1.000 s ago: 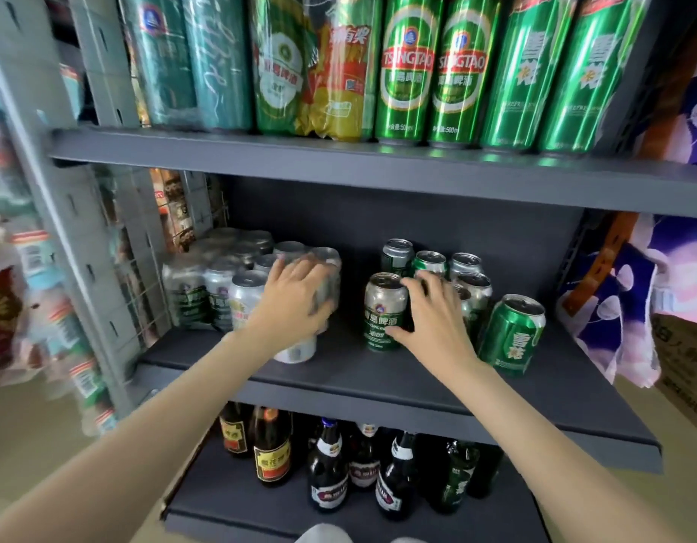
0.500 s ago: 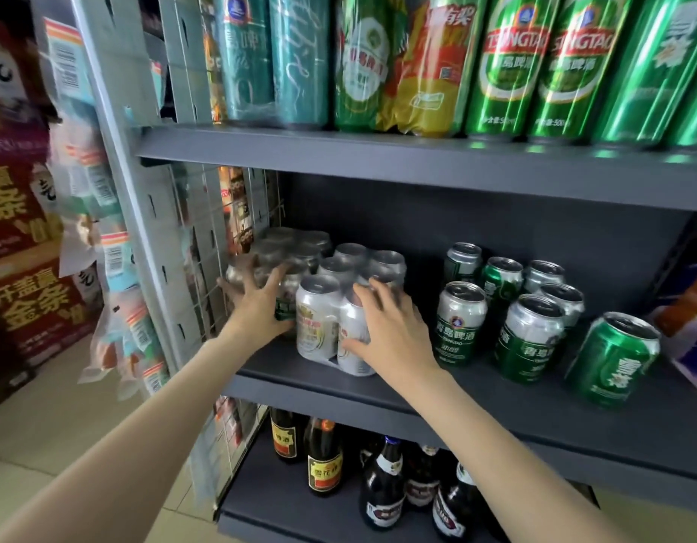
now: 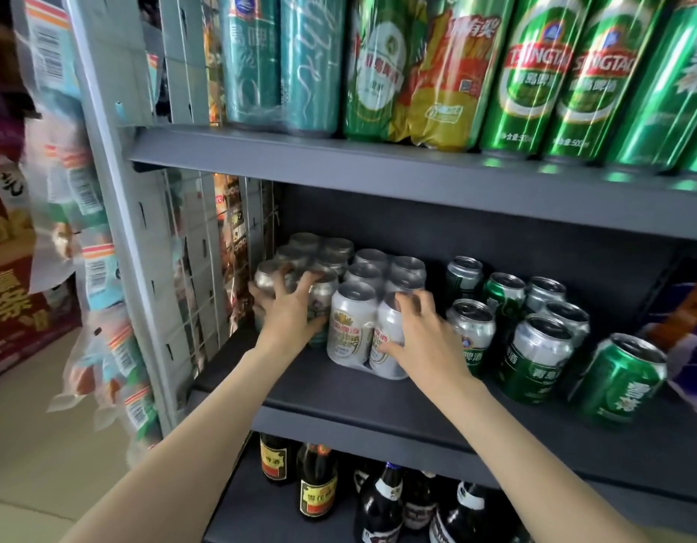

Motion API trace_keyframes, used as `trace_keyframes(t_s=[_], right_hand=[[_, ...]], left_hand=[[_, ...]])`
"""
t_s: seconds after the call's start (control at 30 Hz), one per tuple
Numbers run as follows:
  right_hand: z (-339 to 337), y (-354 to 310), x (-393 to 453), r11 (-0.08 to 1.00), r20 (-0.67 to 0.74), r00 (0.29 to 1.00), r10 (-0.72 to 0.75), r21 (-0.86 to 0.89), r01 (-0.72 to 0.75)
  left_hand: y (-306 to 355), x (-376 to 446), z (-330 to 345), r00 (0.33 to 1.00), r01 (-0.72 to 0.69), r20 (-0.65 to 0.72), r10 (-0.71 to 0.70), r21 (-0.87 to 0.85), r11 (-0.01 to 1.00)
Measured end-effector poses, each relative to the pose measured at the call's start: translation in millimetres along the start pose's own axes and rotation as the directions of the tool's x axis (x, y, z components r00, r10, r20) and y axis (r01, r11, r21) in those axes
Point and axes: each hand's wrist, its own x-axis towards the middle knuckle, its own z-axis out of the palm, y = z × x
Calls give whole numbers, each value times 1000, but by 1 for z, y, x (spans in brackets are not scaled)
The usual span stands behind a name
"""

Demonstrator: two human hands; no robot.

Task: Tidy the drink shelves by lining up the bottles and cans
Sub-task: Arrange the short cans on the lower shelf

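On the dark grey metal middle shelf (image 3: 378, 401), the left hand (image 3: 290, 319) is resting against a plastic-wrapped pack of dull silver cans (image 3: 299, 264) at the shelf's left end, beside the wire grid side panel (image 3: 205, 268); its fingers are spreading and curling over the front cans, gripping the wrap. The right hand (image 3: 421, 339) is lying on the neighbouring shrink-wrapped pack of white-and-silver cans (image 3: 362, 307), fingers bending round the front right can, thumb low against its side. The front can's label is showing a gold crest and red Chinese characters, too blurred to read. The two packs are sitting touching each other.

To the right, a cluster of loose short green-and-silver cans (image 3: 534, 339) is standing upright, with white Chinese characters showing on the green bands. Furthest right, a bright green can with a white flower mark (image 3: 621, 382) is leaning, apart from the cluster.

On the upper shelf (image 3: 378, 170), tall cans are standing in a row: two teal cans under clear film (image 3: 284, 60), a green can with a round white label (image 3: 378, 68), a yellow plastic-wrapped one (image 3: 448, 72), then glossy green tall cans lettered "TSINGTAO" in white on a red band (image 3: 558, 72).

On the bottom shelf, dark glass bottles (image 3: 378, 499) are standing, two at the left wearing yellow-and-red labels.

Left of the rack, hanging clear packets with barcodes (image 3: 100, 268) are blurring, and a red carton with gold characters (image 3: 14, 299) is sitting on the floor.
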Motion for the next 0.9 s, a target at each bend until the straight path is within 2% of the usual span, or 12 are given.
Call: trace_keyframes(t_s=[0.1, 0.17, 0.23, 0.27, 0.33, 0.47, 0.6, 0.67, 0.73, 0.8, 0.9], right_hand=[[4, 3, 15, 992, 9, 1000, 11, -124, -10], [10, 6, 28, 960, -14, 1000, 13, -280, -16], [7, 7, 39, 932, -70, 997, 9, -362, -34], [5, 8, 41, 921, -30, 999, 33, -387, -42], [12, 10, 46, 934, 12, 1000, -5, -356, 9], [12, 15, 43, 962, -3, 999, -54, -268, 52], [-16, 36, 24, 974, 55, 991, -120, -185, 129], [-30, 59, 11, 976, 50, 994, -100, -187, 108], [-39, 80, -1, 989, 101, 993, -53, -134, 66], [-39, 92, -11, 997, 140, 990, -34, -69, 44], [-38, 100, -14, 999, 125, 992, -12, 44, 6]], left_hand=[[14, -1, -1, 998, 57, -20, -57, -15, 998], [20, -4, -1, 997, 70, -36, -70, -14, 997], [22, -7, 0, 997, 66, -46, -66, -11, 998], [22, -7, 1, 996, 67, -51, -67, -1, 998], [23, -6, 1, 995, 77, -65, -76, 26, 997], [24, -7, 1, 995, 84, -51, -81, 55, 995], [26, -15, -3, 996, 71, -54, -66, 90, 993], [30, -18, -1, 995, -19, -96, 31, 127, 992], [41, -22, 4, 971, -176, -125, 202, 189, 966], [63, -25, 11, 931, -326, -85, 355, 246, 913], [98, -27, 22, 899, -433, 42, 436, 238, 870]])
